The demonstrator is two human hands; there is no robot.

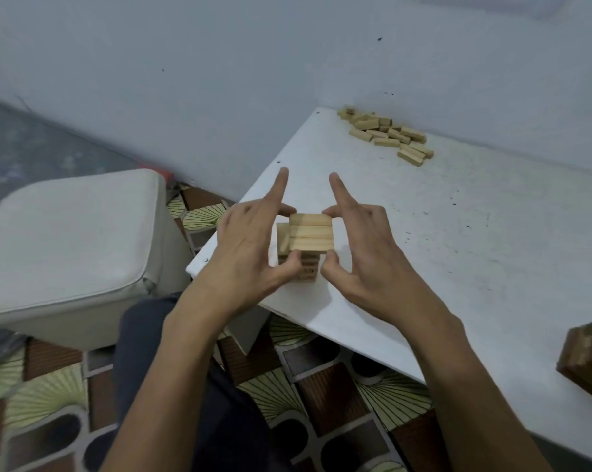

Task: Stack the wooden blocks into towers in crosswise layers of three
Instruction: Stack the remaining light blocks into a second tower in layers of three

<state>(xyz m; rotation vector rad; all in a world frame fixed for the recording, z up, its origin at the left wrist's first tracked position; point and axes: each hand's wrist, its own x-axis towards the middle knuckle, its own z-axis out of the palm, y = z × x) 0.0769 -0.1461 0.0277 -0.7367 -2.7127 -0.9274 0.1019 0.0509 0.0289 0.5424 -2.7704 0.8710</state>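
L hand (243, 247) + R hand (359, 248) pinch pale wood tower (306, 269) | top planks (311, 233) rectangular, maybe offset

The table (458, 250) is white with small dark specks. On it, the tower (311, 235) and the loose blocks (386, 134) are pale tan wood; a stack (587, 359) at its right edge looks dark brown. Beneath the table, the floor (325, 390) shows brown tiles and cream fans lined black.
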